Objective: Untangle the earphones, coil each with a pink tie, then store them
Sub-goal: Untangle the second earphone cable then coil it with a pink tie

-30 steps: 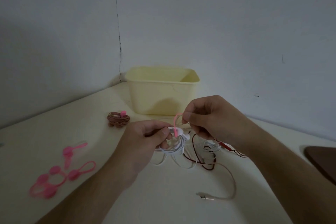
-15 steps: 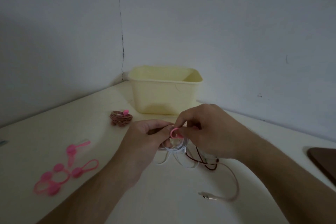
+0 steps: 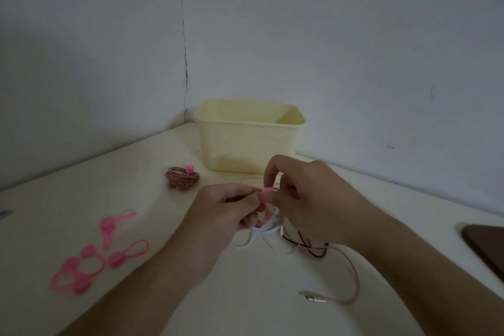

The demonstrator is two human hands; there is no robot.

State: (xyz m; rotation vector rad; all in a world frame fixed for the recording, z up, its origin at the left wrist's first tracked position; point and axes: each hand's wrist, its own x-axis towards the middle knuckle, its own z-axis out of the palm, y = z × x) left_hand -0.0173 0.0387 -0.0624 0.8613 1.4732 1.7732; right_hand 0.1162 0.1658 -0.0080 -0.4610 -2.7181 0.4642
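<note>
My left hand grips a coil of white earphones above the table. My right hand pinches a pink tie that wraps over the top of the coil, between both hands. Loose white loops hang from the coil. Under my right hand lies a tangle of dark red cable and a pale cable ending in a plug. A brown earphone coil with a pink tie sits on the table left of the yellow bin.
Several spare pink ties lie at the left on the cream table. The yellow bin stands in the wall corner. A dark brown object is at the right edge.
The pink tie stood up from the coil a second ago; my right hand has since bent it down over the white coil. Both hands have drawn closer together.
</note>
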